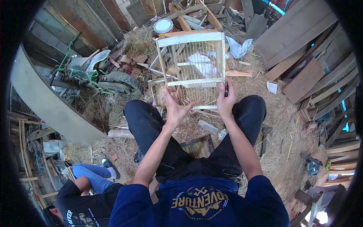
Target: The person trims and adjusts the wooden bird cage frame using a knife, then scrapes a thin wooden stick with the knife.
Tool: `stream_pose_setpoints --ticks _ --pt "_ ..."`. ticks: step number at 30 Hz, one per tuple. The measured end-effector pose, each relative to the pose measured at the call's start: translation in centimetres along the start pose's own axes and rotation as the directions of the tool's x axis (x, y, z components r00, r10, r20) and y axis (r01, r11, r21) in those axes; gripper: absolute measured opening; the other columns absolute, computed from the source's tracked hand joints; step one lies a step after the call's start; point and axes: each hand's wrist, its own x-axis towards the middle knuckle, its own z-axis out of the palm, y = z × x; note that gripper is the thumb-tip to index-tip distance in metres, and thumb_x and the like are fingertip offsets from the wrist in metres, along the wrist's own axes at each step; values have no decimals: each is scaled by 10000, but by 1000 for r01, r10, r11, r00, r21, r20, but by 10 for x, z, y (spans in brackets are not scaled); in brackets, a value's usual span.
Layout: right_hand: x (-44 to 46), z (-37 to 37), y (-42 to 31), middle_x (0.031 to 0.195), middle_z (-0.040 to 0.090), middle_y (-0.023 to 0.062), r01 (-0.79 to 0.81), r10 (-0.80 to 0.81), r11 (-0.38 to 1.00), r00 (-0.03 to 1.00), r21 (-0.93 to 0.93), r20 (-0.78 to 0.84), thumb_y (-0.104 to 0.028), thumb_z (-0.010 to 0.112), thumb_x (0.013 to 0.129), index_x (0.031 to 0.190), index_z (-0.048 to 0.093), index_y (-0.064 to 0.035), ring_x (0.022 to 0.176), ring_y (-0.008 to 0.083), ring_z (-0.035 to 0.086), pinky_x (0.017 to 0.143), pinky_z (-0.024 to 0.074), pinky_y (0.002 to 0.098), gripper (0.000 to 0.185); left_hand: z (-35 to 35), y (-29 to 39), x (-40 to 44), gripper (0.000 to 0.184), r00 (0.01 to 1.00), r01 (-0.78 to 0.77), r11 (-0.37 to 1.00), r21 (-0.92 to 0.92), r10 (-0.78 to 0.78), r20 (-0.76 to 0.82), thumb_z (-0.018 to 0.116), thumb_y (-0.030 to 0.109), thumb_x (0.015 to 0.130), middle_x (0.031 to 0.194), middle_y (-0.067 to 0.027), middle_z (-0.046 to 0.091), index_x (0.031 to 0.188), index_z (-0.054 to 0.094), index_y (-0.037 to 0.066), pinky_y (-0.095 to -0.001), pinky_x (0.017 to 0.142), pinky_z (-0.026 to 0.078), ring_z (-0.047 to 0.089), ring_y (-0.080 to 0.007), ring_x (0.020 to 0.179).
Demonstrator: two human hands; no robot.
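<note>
A light wooden frame with thin upright bars, like a cage (194, 83), is held up in front of my knees. My left hand (176, 109) is at its lower left edge, with the thumb spread away and the fingers partly behind the wood. At the lower right upright, my right hand (226, 96) grips the frame, and a small dark object (227, 90) shows between its fingers; what it is I cannot make out.
Wood scraps and a white-lidded bucket (163, 26) lie beyond the frame. A motorbike (98, 75) stands at the left. Another person (89, 193) sits at lower left. Boards (295, 34) lean at the right; a power saw (312, 166) rests on the straw.
</note>
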Motion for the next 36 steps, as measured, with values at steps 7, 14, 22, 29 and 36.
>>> stream_pose_setpoints --ticks 7,14,22,29,36 --pt "0 -3 -9 1107 661 171 -115 111 991 992 70 54 -144 601 997 1222 607 61 1003 246 644 843 510 348 304 1 -6 0 1192 998 30 983 -183 -39 -46 916 141 671 1184 -100 450 1508 80 -4 -335 774 453 454 -188 890" --pt "1 -15 -2 846 588 35 -319 306 935 946 152 104 -178 596 1010 1147 621 39 760 109 530 656 443 294 258 -21 -1 17 591 974 221 692 -687 -126 187 821 22 786 1135 -64 576 1254 466 78 -320 914 545 612 -166 1069" --pt "1 -24 -12 830 557 29 -162 157 962 987 222 37 -214 581 1022 1124 617 29 742 104 492 657 417 281 266 -37 7 11 488 768 508 650 -566 -43 639 714 121 909 1241 -196 668 1332 495 15 -368 948 512 654 -252 1143" --pt "-9 -29 3 1003 643 122 -253 236 962 960 106 151 -225 558 1030 1211 600 45 942 185 621 839 487 332 327 -24 4 0 462 852 351 707 -614 31 523 630 209 988 1144 -212 701 1352 533 -59 -360 945 525 708 -247 1005" --pt "3 -33 -34 1075 644 141 -13 30 981 996 -195 82 -217 608 991 1189 618 16 936 212 643 799 509 359 306 -28 25 -6 574 929 320 649 -690 -70 365 483 416 1049 1058 -221 716 1302 547 -96 -359 903 549 722 -257 937"
